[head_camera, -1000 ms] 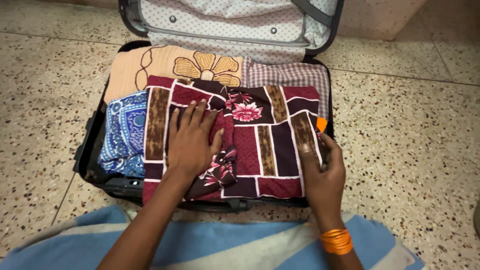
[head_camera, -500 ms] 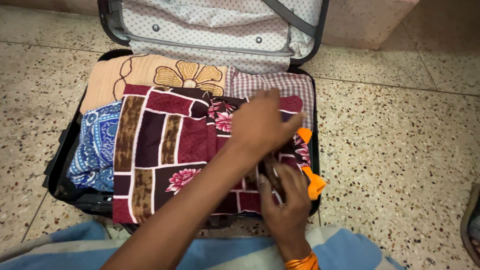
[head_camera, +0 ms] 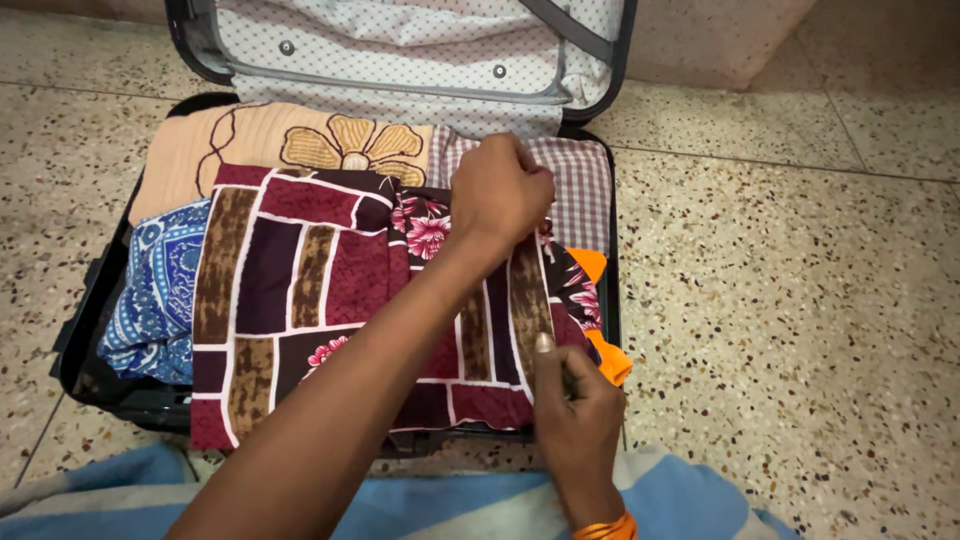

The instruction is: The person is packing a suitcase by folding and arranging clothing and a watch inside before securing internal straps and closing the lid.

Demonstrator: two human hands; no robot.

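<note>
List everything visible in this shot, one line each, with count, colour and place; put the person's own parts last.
open hard-shell suitcase: one, black, on the floor, lid up with a white dotted lining
maroon patchwork-print cloth with pink flowers: one, on top of the packed pile
peach cloth with a tan flower design: one, far left of the case
blue-and-white patterned cloth: one, left side
checked purple-and-white cloth: one, far right
orange cloth: one, right edge, mostly covered
speckled terrazzo floor: beige, all around
blue-and-cream striped fabric: bottom edge
orange bangles: right wrist
left hand: fingers closed on the maroon cloth's far edge
right hand: fingers gripping its near right edge
</note>
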